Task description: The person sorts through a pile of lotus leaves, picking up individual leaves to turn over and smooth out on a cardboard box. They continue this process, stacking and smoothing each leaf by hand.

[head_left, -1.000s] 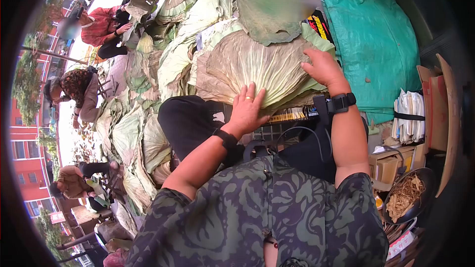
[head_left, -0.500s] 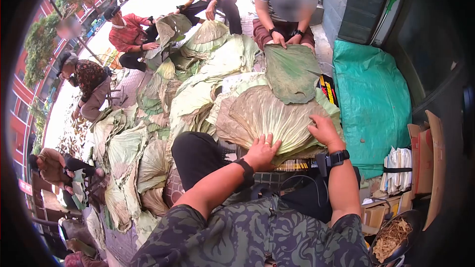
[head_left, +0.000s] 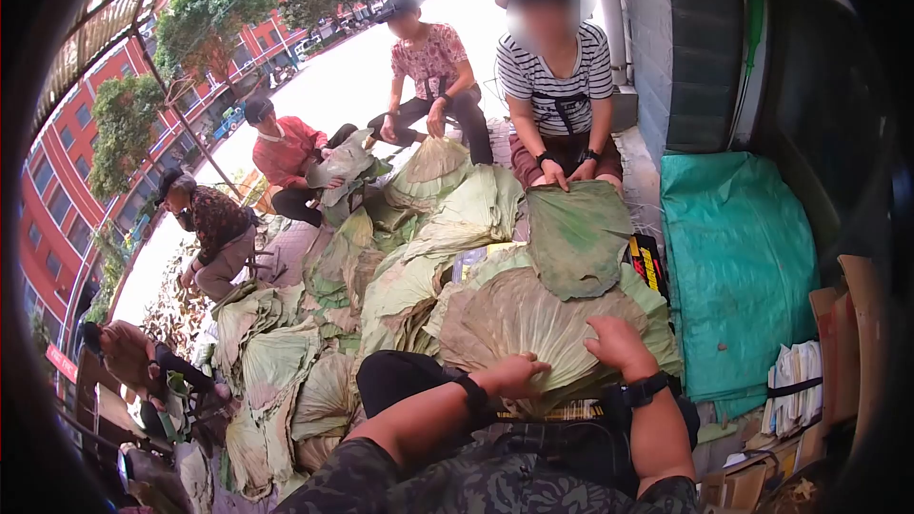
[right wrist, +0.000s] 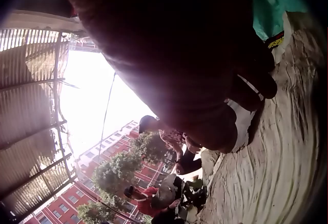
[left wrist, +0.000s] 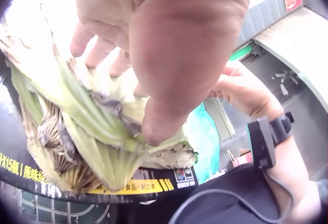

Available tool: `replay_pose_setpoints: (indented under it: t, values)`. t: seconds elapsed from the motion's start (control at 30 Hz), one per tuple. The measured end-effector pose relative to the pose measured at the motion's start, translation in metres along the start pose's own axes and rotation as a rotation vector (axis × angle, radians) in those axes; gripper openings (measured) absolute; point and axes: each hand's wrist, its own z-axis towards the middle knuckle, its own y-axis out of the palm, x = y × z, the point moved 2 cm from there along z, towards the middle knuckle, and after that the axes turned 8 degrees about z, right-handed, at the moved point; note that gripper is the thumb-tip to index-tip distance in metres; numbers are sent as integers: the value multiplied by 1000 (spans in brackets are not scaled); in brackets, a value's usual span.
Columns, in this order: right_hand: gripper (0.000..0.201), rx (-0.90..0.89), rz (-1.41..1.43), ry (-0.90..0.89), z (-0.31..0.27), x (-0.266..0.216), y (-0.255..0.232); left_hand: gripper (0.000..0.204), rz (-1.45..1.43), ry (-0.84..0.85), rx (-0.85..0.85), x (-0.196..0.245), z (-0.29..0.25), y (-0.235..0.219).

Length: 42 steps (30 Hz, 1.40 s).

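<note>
A large dried lotus leaf (head_left: 533,319), brownish and pleated like a fan, lies on top of a stack before me. My left hand (head_left: 514,376) is at its near edge. In the left wrist view the left fingers (left wrist: 100,52) reach over the pale, gathered leaf bases (left wrist: 97,142), thumb apart from them. Over the right part of the leaf is my right hand (head_left: 624,347), fingers slightly bent; in the right wrist view its fingertips (right wrist: 264,83) come right up to the ribbed leaf surface (right wrist: 266,167). A greener leaf (head_left: 579,238) overlaps the far side.
A person in a striped shirt (head_left: 562,86) holds the greener leaf opposite me. Other people sit along the left, around more leaf piles (head_left: 276,362). To the right are a green tarp (head_left: 733,276), bundled papers (head_left: 795,390) and cardboard (head_left: 843,352). Printed black packaging (left wrist: 148,180) lies under the stack.
The head view has tilted up, showing more of the people and street. My left hand's fingers, earlier spread on the leaf, now bend at its near edge. The right hand stays by the right side.
</note>
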Motion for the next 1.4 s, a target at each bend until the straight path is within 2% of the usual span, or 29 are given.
replay_pose_setpoints:
  t: [0.03, 0.1, 0.17, 0.23, 0.3, 0.37, 0.43, 0.5, 0.53, 0.6, 0.63, 0.67, 0.7, 0.77, 0.8, 0.83, 0.9, 1.03, 1.07, 1.13, 1.17, 1.23, 1.3, 1.37, 1.4]
  values:
    - [36, -3, 2, 8, -2, -1, -1, 62, -4, 4, -7, -10, 9, 5]
    - [35, 38, 27, -2, -5, -7, -7, 56, -265, -191, 122, -26, 20, 2]
    - [35, 56, 56, -43, -4, -5, -7, 47, -756, -389, 429, -32, 22, 1]
    - [35, 60, 82, -76, -8, -2, 0, 40, -1395, -612, 406, -26, 17, -3]
    - [33, -3, 68, -18, -8, 4, 10, 35, -1525, -580, 364, -53, 18, 31]
    - [28, -93, -19, 32, -7, 10, 16, 33, -860, -579, 615, -39, 7, 38]
    - [23, -175, -78, 114, -8, 16, 24, 34, -645, -480, 520, -26, -6, 39]
    - [22, -214, -111, 163, -7, 18, 26, 47, -379, -350, 503, -16, -11, 33]
    - [22, -223, -118, 182, -6, 18, 25, 47, -398, -345, 485, -1, -15, 28]
    - [22, -175, -126, 254, -5, 22, 25, 58, 112, -237, 575, 25, -22, 10]
    - [22, -113, -131, 310, -1, 25, 24, 58, 109, -239, 574, 26, -22, 13]
    - [27, -123, -112, 391, 2, 32, 24, 62, 83, -209, 490, 27, -21, 18]
    - [27, -126, -111, 395, 2, 37, 26, 66, 56, -178, 405, 28, -19, 21]
    - [34, 221, -255, 495, 0, 43, 21, 65, 70, -168, 387, 27, -20, 22]
    - [40, 225, -227, 589, 0, 46, 16, 65, 55, -163, 383, 25, -20, 23]
    - [40, 222, -228, 594, 1, 51, 16, 66, 39, -161, 379, 23, -20, 24]
    - [41, 361, -98, 794, -2, 63, 13, 66, 20, -158, 372, 24, -21, 20]
    - [40, 290, 5, 900, 0, 80, 6, 65, -80, -190, 326, 20, -21, 19]
    - [40, 288, 6, 902, 2, 83, 6, 65, -93, -192, 316, 20, -21, 19]
    - [34, 497, 114, 815, 4, 89, 7, 64, -124, -198, 309, 20, -21, 17]
    - [34, 492, 115, 818, 7, 87, 5, 63, -156, -203, 305, 20, -21, 16]
    - [29, 763, 215, 567, 12, 73, -12, 61, -135, -205, 289, 23, -20, 13]
    - [27, 821, 174, 394, 10, 63, -27, 59, -115, -214, 272, 24, -19, 15]
    - [28, 768, 121, 405, 8, 68, -28, 56, 13, -156, 347, 26, -16, 17]
    - [29, 683, -22, 494, 8, 72, -25, 56, 43, -138, 366, 27, -16, 18]
